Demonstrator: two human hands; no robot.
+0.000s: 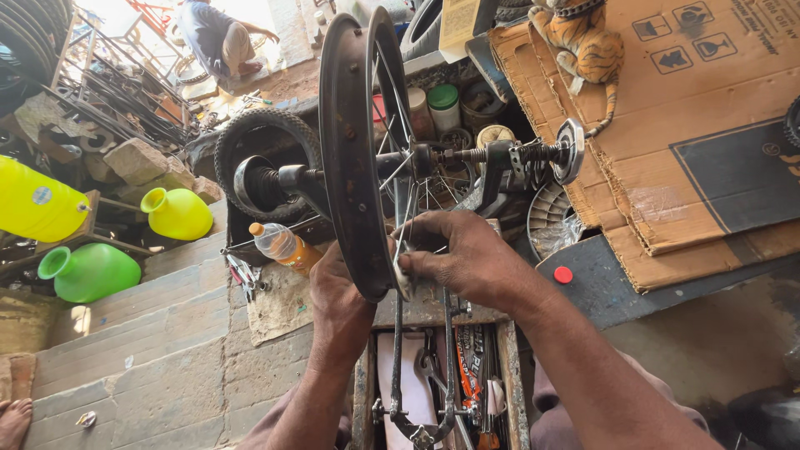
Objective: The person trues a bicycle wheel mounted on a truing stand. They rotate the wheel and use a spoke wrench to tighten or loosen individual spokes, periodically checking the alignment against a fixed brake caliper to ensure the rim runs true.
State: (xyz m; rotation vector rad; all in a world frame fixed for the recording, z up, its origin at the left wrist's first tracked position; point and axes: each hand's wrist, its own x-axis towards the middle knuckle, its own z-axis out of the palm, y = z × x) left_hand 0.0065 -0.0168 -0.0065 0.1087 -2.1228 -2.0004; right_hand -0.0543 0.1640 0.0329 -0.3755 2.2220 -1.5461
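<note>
A bare dark metal bicycle wheel rim (346, 150) with thin spokes stands edge-on in a truing stand (500, 162), its axle held between two clamps. My left hand (337, 296) rests against the rim's lower left side. My right hand (462, 258) grips the rim's lower right edge, its fingers pinched on a small pale object at the spokes. Below the hands, the stand's metal fork (421, 392) runs down over an open toolbox (433, 375).
A plastic bottle (279, 243) with orange liquid lies to the left. Yellow (177, 212) and green (87, 271) plastic jugs sit further left on the brick floor. Cardboard (692, 142) and a toy tiger (583, 46) are at the right. Another person (221, 37) crouches far behind.
</note>
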